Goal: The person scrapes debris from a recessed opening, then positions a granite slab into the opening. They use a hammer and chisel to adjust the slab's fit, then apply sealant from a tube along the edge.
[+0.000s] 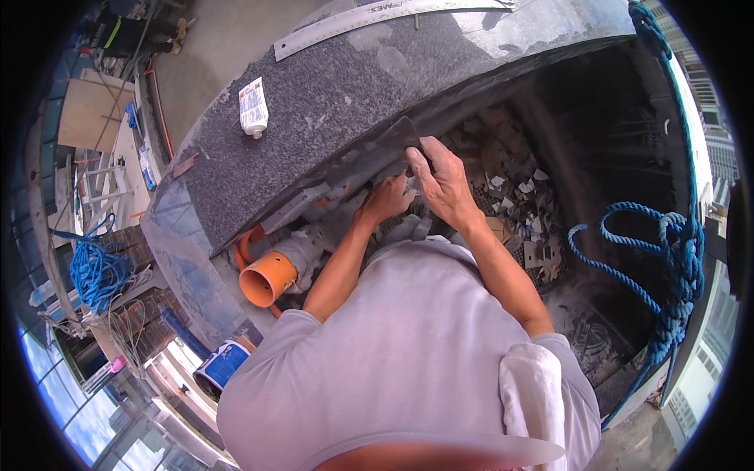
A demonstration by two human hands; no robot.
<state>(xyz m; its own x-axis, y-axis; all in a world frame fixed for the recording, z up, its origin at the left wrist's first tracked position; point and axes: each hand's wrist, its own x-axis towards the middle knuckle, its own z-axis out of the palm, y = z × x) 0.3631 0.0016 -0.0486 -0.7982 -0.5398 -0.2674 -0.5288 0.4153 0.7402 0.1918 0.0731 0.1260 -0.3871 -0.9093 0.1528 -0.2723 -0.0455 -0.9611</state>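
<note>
My right hand (444,179) is closed, thumb and fingers pinching a thin dark flat plate (402,135) with a rounded corner. The plate stands tilted against the inner edge of the speckled dark stone slab (314,129). Just left of it and lower, my left hand (386,199) has its fingers curled together near the slab's underside. Whatever those fingers hold, if anything, is hidden. Pale dust coats both hands. An orange pipe (267,280) with a grey wrapped end lies left of my left forearm.
On the slab lie a white tube (253,108) and a long metal ruler (377,17). Broken tile scraps (526,208) litter the pit floor. Knotted blue rope (674,290) hangs at right; a blue-and-white bucket (224,365) is lower left. Another person's legs (149,35) show at upper left.
</note>
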